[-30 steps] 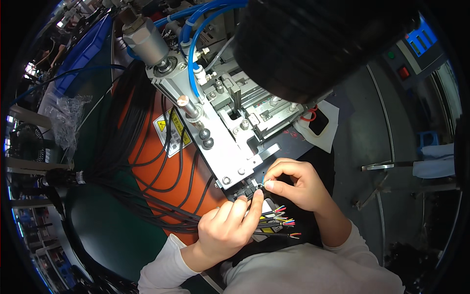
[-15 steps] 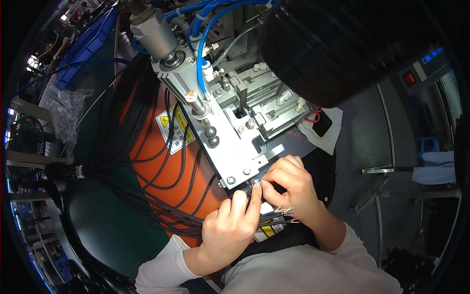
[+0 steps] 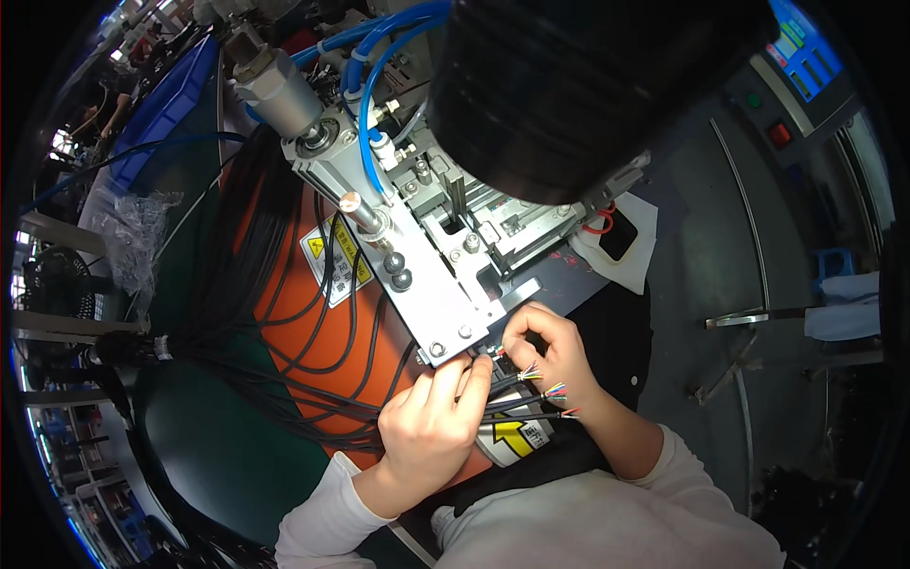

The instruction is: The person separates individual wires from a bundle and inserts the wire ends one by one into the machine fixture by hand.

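Observation:
At the front end of a metal pneumatic press (image 3: pixel 417 318), both my hands meet over a cable end. My left hand (image 3: pixel 427 422) is closed, thumb and fingertips pinching a black cable just below the press's front edge. My right hand (image 3: pixel 559 360) is closed too, its fingertips pinching thin coloured wires at that cable's tip; the fingers partly hide them. Several other black cables run under my left hand. Their stripped ends show fans of coloured wires (image 3: pixel 554 391) beside my right wrist.
A bundle of black cables (image 3: pixel 242 218) lies across an orange surface (image 3: pixel 294 337) on the left. A large black cylinder (image 3: pixel 569 95) hangs over the press. Blue air hoses (image 3: pixel 364 123) rise behind it. Red-handled scissors (image 3: pixel 601 220) lie by a white sheet (image 3: pixel 640 270) at right.
My right hand has drawn slightly back from the press, and its fingers have shifted on the wires. More fanned wire ends now show below it. The whole view has shifted a little.

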